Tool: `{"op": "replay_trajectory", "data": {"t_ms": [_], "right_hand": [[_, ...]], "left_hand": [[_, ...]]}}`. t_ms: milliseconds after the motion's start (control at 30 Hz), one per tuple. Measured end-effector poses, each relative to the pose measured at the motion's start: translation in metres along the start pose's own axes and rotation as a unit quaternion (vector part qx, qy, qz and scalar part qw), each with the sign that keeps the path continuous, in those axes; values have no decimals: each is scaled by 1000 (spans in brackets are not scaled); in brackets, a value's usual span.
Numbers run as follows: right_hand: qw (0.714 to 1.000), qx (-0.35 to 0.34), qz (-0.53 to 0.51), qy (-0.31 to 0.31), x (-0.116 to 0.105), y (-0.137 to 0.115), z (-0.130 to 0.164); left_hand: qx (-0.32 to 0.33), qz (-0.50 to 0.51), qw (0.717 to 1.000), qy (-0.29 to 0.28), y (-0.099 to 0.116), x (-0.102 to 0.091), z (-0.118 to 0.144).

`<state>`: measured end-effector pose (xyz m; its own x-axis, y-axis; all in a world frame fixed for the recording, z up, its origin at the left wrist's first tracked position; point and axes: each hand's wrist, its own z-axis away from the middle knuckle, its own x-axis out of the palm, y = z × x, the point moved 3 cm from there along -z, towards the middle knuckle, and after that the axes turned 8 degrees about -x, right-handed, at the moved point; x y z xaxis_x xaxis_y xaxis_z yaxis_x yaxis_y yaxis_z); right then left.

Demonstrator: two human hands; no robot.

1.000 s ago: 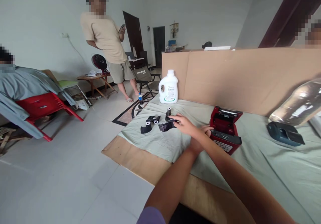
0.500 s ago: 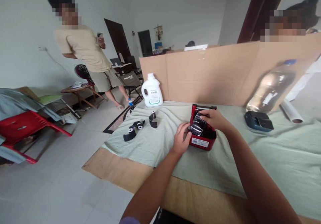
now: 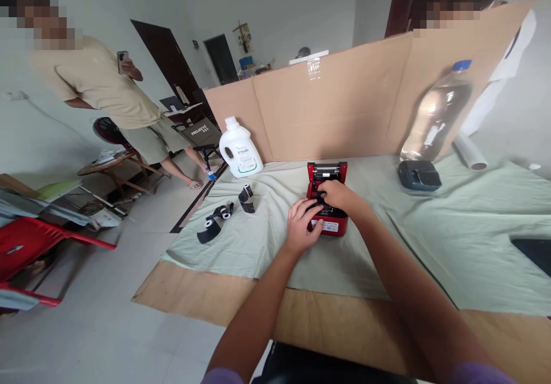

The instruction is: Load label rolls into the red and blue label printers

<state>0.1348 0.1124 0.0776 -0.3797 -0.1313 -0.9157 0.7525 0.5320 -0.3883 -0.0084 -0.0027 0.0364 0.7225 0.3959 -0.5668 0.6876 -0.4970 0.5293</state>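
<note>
A red label printer (image 3: 343, 224) sits on the green cloth with its lid raised, showing a roller and a dark interior. My right hand (image 3: 338, 196) reaches into it from the right, fingers pinched on a black ribbon (image 3: 321, 196) that is mostly hidden by my hands. At the printer's left front corner, my left hand (image 3: 301, 223) rests with fingers spread over the edge and thumb by the white label. To the left lie several pieces of black ribbon on small white-ended rolls (image 3: 210, 229), with one standing roll (image 3: 247, 192) trailing a strip.
A white jug (image 3: 241, 148) stands at the back left before a cardboard screen (image 3: 327, 108). On the right are a dark blue device (image 3: 419, 175), a large clear bottle (image 3: 439, 111) and a white roll (image 3: 471, 151). One person (image 3: 107, 80) stands left holding a phone; another is behind the cardboard.
My hands have lowered the shiny black ribbon from above the printer down into its interior. The whole view has turned to the right and tilted.
</note>
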Motion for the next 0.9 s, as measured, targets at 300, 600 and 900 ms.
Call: {"op": "replay_trajectory", "data": {"t_ms": [300, 600, 900], "right_hand": [[995, -44, -29, 79, -45, -5, 18], [880, 65, -245, 402, -44, 42, 16], [834, 69, -380, 393, 10, 43, 46]], "left_hand": [[28, -28, 999, 27, 5, 1, 1], [32, -21, 998, 42, 10, 1, 4], [31, -22, 998, 44, 10, 0, 5]]}}
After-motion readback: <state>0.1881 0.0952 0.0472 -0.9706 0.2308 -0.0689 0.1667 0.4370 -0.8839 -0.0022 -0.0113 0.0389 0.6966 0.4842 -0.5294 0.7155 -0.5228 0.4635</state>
